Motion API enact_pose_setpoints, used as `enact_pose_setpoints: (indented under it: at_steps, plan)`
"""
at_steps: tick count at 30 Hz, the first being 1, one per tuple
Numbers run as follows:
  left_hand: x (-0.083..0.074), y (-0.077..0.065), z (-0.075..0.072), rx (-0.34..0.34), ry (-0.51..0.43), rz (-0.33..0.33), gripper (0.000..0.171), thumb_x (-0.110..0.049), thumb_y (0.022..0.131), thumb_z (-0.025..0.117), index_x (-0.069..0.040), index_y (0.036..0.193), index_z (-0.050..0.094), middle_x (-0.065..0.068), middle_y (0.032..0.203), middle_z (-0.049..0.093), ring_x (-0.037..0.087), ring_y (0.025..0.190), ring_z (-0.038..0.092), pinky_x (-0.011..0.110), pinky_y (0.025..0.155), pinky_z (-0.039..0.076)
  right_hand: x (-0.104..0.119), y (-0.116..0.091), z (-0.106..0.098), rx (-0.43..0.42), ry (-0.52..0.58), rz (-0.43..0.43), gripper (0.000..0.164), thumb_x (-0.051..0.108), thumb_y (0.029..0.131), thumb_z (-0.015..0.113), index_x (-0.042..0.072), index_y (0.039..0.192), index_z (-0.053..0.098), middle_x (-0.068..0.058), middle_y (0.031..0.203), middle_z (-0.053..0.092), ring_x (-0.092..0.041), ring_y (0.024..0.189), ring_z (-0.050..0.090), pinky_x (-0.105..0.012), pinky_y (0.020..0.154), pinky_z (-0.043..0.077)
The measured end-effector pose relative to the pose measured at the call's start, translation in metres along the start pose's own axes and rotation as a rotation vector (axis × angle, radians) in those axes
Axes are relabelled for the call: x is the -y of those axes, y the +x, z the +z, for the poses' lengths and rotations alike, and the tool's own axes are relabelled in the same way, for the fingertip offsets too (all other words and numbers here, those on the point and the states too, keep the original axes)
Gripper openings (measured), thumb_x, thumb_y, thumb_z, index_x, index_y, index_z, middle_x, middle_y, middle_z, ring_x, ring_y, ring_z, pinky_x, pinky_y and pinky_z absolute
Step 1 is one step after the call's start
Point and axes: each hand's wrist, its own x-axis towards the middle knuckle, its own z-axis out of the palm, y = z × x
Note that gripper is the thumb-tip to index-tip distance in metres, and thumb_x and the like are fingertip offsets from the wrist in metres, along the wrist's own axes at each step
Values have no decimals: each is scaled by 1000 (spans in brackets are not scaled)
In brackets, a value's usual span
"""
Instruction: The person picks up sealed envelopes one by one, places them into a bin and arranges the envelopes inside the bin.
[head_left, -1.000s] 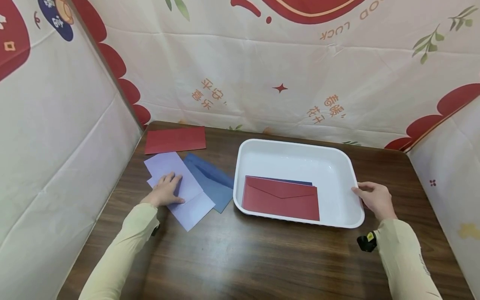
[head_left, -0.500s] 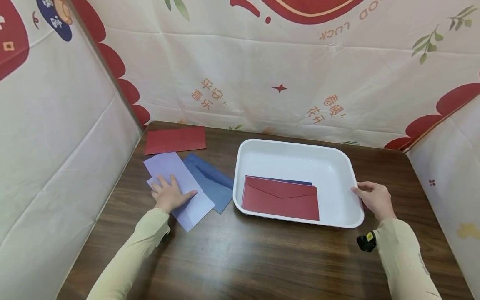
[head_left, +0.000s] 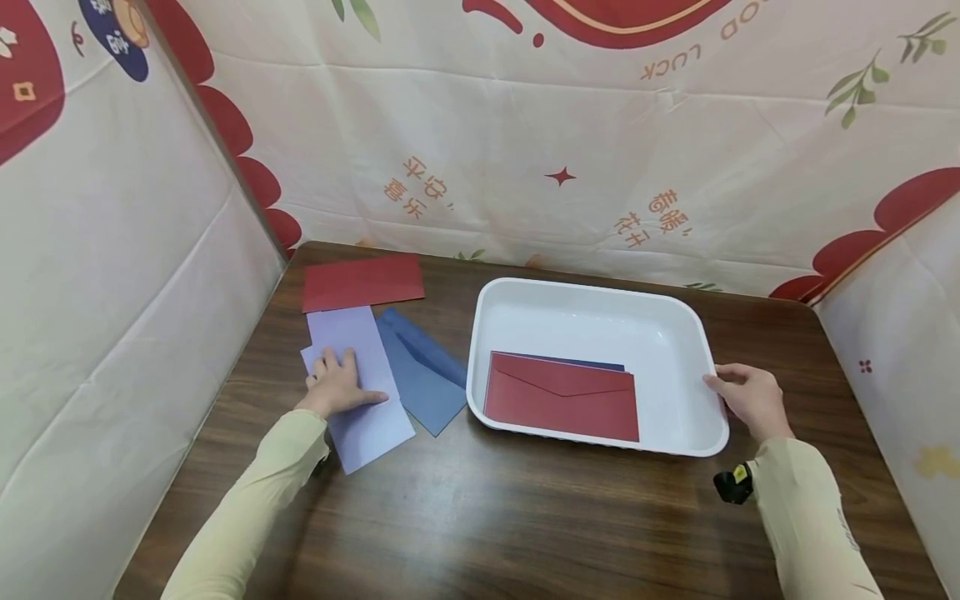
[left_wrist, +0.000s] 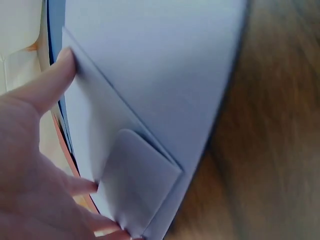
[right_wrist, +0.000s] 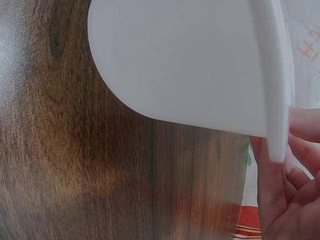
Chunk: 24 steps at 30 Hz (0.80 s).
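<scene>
My left hand (head_left: pixel 336 390) rests spread on a lavender envelope (head_left: pixel 372 437), thumb apart from the fingers. In the left wrist view the thumb (left_wrist: pixel 62 70) touches one corner of a folded lavender piece (left_wrist: pixel 135 175), with fingertips along its other side. A second lavender edge (head_left: pixel 307 357) peeks out at the left. Beside it lies a blue envelope (head_left: pixel 431 387) with its flap up; a red envelope (head_left: pixel 363 282) lies behind. My right hand (head_left: pixel 752 402) pinches the right rim of a white tray (head_left: pixel 585 288), thumb over the edge, fingers outside.
Inside the tray a red envelope (head_left: pixel 562 400) lies on top, with a dark blue edge (head_left: pixel 592 364) showing behind it. Printed cloth walls (head_left: pixel 480 125) enclose the back and sides of the brown wooden table (head_left: pixel 510 517). The blue envelope reaches the tray's left side.
The lavender envelopes have turned more upright under my left hand, and the red envelope behind has shifted right. The blue envelope has turned slightly. My right hand and the tray stay put.
</scene>
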Motion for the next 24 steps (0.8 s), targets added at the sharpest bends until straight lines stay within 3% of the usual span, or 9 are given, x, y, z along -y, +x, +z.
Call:
enact_pose_setpoints:
  at_steps: [4,12,18,21,24]
  plan:
    - [4,1,-4,42,-8,47,105,-49,67,74,6,137,18,39,139,0,55,122,11,66,91,19,-5,6,1,-15,3,14,68,52,76,64,3,122,54,-26,122,46,-22,74,57,-36,53,50]
    - [11,7,-15,98,32,147,107,-41,64,79,2,140,18,33,144,2,54,125,8,67,93,19,31,-32,-4,18,-20,-23,66,45,84,59,-7,124,48,-32,123,43,-28,82,56,-32,64,52]
    - [12,15,-25,137,48,215,105,-29,60,84,-1,140,22,30,146,4,52,128,8,68,94,16,17,-19,-3,8,-14,-13,65,46,80,63,-3,122,52,-30,120,46,-28,80,57,-36,63,52]
    - [8,16,-28,146,73,205,102,-27,62,83,-3,140,23,30,146,5,52,127,9,68,94,18,6,-7,-1,1,-11,2,71,53,77,63,-1,122,51,-28,123,45,-26,80,57,-35,58,52]
    - [-2,14,-28,124,116,140,93,-35,70,76,-1,140,24,31,143,12,54,124,15,66,92,25,3,-3,-1,-8,-9,17,75,56,74,64,0,122,52,-26,124,45,-23,77,57,-36,55,51]
